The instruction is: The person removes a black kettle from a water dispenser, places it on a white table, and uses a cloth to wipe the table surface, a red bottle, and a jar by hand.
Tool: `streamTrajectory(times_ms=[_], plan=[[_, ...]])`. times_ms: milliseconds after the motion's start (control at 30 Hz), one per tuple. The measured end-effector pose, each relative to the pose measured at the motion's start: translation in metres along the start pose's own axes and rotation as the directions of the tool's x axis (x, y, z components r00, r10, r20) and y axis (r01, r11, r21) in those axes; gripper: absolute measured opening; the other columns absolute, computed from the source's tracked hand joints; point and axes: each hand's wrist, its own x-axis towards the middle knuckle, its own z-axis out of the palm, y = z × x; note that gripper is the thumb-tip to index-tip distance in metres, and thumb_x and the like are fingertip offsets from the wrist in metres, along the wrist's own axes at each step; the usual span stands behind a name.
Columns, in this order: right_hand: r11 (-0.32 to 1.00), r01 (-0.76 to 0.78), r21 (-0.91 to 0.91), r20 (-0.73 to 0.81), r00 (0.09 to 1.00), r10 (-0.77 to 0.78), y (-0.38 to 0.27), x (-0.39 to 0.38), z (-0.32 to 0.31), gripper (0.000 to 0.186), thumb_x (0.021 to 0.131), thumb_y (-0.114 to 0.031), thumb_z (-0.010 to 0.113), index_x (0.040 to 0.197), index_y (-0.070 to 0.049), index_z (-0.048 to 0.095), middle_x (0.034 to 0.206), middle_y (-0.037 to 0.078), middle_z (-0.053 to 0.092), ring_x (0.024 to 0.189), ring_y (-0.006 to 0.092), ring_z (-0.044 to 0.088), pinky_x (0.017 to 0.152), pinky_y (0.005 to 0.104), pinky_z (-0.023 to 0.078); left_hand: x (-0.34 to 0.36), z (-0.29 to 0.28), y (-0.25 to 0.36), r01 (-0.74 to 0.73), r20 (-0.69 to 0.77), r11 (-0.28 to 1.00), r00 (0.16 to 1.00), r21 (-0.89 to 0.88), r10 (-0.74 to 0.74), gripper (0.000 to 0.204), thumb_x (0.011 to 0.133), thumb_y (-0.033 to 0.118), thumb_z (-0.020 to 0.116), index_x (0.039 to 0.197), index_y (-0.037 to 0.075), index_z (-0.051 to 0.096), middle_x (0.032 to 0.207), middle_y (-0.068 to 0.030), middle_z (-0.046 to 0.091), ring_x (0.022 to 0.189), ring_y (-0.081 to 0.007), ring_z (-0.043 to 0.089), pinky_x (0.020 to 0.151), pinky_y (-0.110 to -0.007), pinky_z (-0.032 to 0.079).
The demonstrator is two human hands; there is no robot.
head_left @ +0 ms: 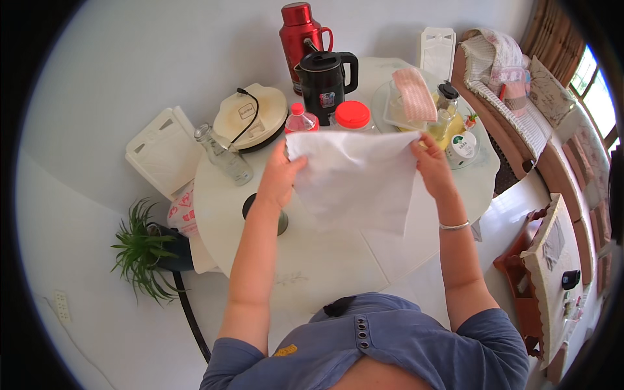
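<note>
A white cloth (pixel 354 185) hangs spread out above the table, held by its two upper corners. My left hand (pixel 279 174) pinches the left corner, and my right hand (pixel 434 168) grips the right one. Behind the cloth's top edge stand a jar with a red lid (pixel 353 114) and a bottle with a red cap (pixel 301 118), both partly covered. Beside my left forearm, a dark round object (pixel 283 223) is mostly hidden. An empty clear glass bottle (pixel 224 156) stands to the left of my left hand.
On the white round table (pixel 325 266) are a black kettle (pixel 323 88), a red thermos (pixel 299 42), a white round appliance (pixel 250 117) and a glass tray (pixel 471 153) bearing a pink cloth (pixel 415 94). White chairs, a potted plant (pixel 146 244) and a sofa (pixel 507 117) surround it.
</note>
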Motion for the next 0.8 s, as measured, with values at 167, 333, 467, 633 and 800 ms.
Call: streamTrajectory(times_ms=[167,333,467,633,800], plan=[[0.971,0.031,-0.237,-0.091,0.994,-0.054,-0.027,-0.035,-0.007,0.022,0.087,-0.013,0.05,0.106,-0.002,0.051,0.08,-0.002,0.059,0.07,0.0022,0.049,0.061,0.0169,0.038,-0.017,0.016,0.022,-0.074,0.077,0.997,0.994,0.029,0.072,0.044,0.08,0.0,0.051,0.122,-0.001,0.036,0.11,-0.0101,0.054,0.095,-0.018,0.055,0.082,-0.031,0.045],[0.892,-0.271,-0.361,-0.069,0.962,0.264,0.058,-0.102,-0.041,0.02,0.085,-0.014,0.053,0.1,-0.001,0.055,0.078,0.0,0.058,0.07,0.0046,0.05,0.064,0.0206,0.041,-0.053,-0.018,-0.09,0.181,0.133,0.967,0.97,0.177,-0.206,0.046,0.08,0.006,0.056,0.121,0.0,0.037,0.105,-0.0106,0.056,0.091,-0.0144,0.056,0.079,-0.028,0.045],[0.68,-0.462,-0.57,-0.179,0.877,0.446,0.151,-0.16,-0.06,0.022,0.082,-0.018,0.057,0.094,0.001,0.056,0.071,0.006,0.06,0.066,0.0098,0.053,0.059,0.0246,0.043,-0.095,-0.057,-0.207,0.429,-0.027,0.797,0.886,0.425,-0.463,0.047,0.077,0.014,0.061,0.116,-0.001,0.042,0.096,-0.0105,0.057,0.077,-0.0141,0.056,0.066,-0.027,0.046],[0.595,-0.489,-0.637,-0.234,0.859,0.456,0.156,-0.174,-0.045,0.033,0.078,-0.019,0.058,0.105,0.0,0.051,0.072,0.013,0.063,0.069,0.0155,0.059,0.061,0.0299,0.046,-0.131,-0.052,-0.223,0.492,-0.226,0.834,0.867,0.248,-0.444,0.05,0.075,0.016,0.064,0.115,0.0,0.041,0.082,-0.0096,0.056,0.064,-0.0102,0.051,0.054,-0.025,0.042],[0.676,-0.456,-0.579,-0.19,0.882,0.432,0.102,-0.167,-0.027,0.034,0.08,-0.013,0.056,0.11,-0.002,0.049,0.071,0.011,0.062,0.067,0.0132,0.057,0.063,0.0279,0.045,-0.138,-0.035,-0.174,0.399,-0.259,0.811,0.914,0.427,-0.313,0.054,0.074,0.016,0.065,0.118,0.001,0.037,0.07,-0.0066,0.056,0.058,-0.0091,0.048,0.051,-0.024,0.04]])
